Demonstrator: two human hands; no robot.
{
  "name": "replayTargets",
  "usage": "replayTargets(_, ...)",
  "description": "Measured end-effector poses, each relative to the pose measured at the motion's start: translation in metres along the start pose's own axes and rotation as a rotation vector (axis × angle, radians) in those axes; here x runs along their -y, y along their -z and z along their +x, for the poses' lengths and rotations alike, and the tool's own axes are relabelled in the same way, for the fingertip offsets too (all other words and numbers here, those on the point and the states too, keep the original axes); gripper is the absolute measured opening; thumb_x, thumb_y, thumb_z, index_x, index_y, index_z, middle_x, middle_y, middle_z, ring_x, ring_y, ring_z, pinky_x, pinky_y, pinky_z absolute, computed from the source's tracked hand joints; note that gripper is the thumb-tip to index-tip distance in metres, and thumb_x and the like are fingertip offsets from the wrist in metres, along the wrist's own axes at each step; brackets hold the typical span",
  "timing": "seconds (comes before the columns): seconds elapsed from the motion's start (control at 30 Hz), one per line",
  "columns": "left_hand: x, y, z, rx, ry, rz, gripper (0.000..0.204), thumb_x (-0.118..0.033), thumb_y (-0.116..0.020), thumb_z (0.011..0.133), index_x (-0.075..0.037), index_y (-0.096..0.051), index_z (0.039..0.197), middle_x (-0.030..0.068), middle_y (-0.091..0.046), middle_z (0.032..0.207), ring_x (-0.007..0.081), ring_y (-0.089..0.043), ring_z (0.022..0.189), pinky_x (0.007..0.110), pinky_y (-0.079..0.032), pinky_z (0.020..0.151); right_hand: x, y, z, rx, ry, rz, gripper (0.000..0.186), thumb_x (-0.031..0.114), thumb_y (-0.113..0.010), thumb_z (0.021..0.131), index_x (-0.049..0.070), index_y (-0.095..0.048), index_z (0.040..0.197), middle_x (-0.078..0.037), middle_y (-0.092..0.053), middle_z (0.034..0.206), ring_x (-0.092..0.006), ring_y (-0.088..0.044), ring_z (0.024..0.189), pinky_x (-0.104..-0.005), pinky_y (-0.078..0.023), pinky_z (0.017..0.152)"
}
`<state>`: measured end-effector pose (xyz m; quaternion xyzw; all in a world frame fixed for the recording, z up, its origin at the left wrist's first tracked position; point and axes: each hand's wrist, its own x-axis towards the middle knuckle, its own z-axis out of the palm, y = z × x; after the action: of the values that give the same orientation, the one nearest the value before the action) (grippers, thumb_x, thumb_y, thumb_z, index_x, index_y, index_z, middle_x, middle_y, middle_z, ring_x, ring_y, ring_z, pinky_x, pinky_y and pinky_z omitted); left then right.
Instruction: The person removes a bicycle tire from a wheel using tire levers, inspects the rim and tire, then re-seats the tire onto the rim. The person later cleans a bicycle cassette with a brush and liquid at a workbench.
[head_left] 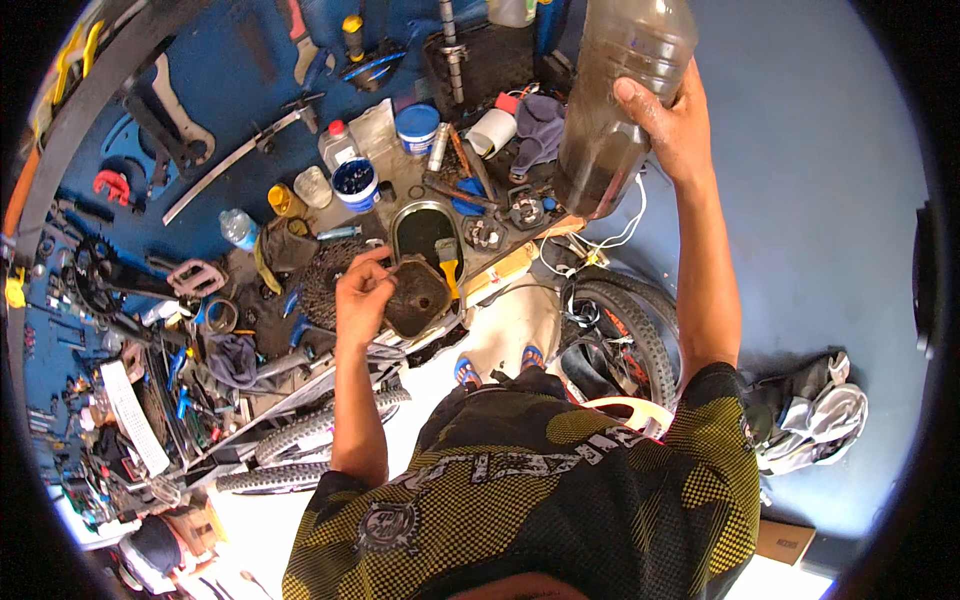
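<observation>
Raised at the upper right, my right hand (672, 125) is wrapped around a large clear plastic bottle (605, 130) with dark, murky liquid low in it. The bottle leans slightly, and its top runs out of view. Over the workbench, my left hand (364, 297) is closed at the rim of a grimy, squarish open container (416, 308) with a small dark spot in its bottom. Just beyond that container sits an oval metal tray (396, 226) with dark contents. A paintbrush with a yellow handle (450, 275) rests at the tray's near side.
Blue tubs (417, 125), a bicycle cassette (330, 275), pedals (525, 206) and rags crowd the bench (262, 385). Tools hang on the blue wall (235, 130). Bicycle wheels (625, 335) stand below on the right, near a white cable (632, 225). A bag (815, 415) lies by the right wall.
</observation>
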<state>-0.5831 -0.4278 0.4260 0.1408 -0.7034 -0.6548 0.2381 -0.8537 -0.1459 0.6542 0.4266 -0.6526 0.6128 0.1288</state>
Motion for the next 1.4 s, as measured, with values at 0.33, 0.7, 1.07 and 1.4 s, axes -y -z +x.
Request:
replayTargets(0.33,0.022,0.072,-0.05,-0.371,0.121,0.161,0.009,-0.002,-0.065,0.083,0.002,-0.061,0.076,0.0162,-0.066,0.126,0.0143,-0.061,0.097,0.03,-0.047,0.08,-0.041,-0.056,-0.061,0.306,-0.115,-0.107,0.095,0.026,-0.094,0.072,0.006,-0.043,0.15,-0.013,-0.063,0.133,-0.0235,-0.061,0.123,-0.0391,-0.048,0.107)
replayTargets(0.7,0.043,0.084,-0.074,-0.437,0.117,0.227,0.009,-0.005,-0.067,0.08,0.002,-0.062,0.077,0.0209,-0.067,0.124,0.0253,-0.063,0.117,0.036,-0.049,0.094,-0.086,-0.103,-0.136,0.644,-0.317,-0.174,0.102,0.028,-0.091,0.07,0.006,-0.036,0.152,-0.021,-0.062,0.136,-0.0358,-0.062,0.127,-0.0432,-0.047,0.109)
replayTargets(1.07,0.054,0.082,-0.083,-0.467,0.142,0.254,0.011,-0.005,-0.069,0.078,0.003,-0.062,0.075,0.0208,-0.07,0.12,0.027,-0.065,0.113,0.037,-0.049,0.096,-0.138,-0.114,-0.167,0.874,-0.351,-0.411,0.111,0.038,-0.09,0.067,0.005,-0.032,0.156,-0.03,-0.054,0.145,-0.0453,-0.056,0.132,-0.0464,-0.046,0.111)
replayTargets(1.4,0.057,0.08,-0.084,-0.454,0.112,0.339,0.011,-0.007,-0.069,0.076,0.002,-0.062,0.074,0.0222,-0.069,0.12,0.0298,-0.066,0.115,0.038,-0.049,0.097,-0.131,-0.125,-0.163,1.05,-0.522,-0.553,0.113,0.038,-0.088,0.065,0.003,-0.031,0.156,-0.031,-0.054,0.144,-0.0456,-0.056,0.131,-0.0465,-0.046,0.111)
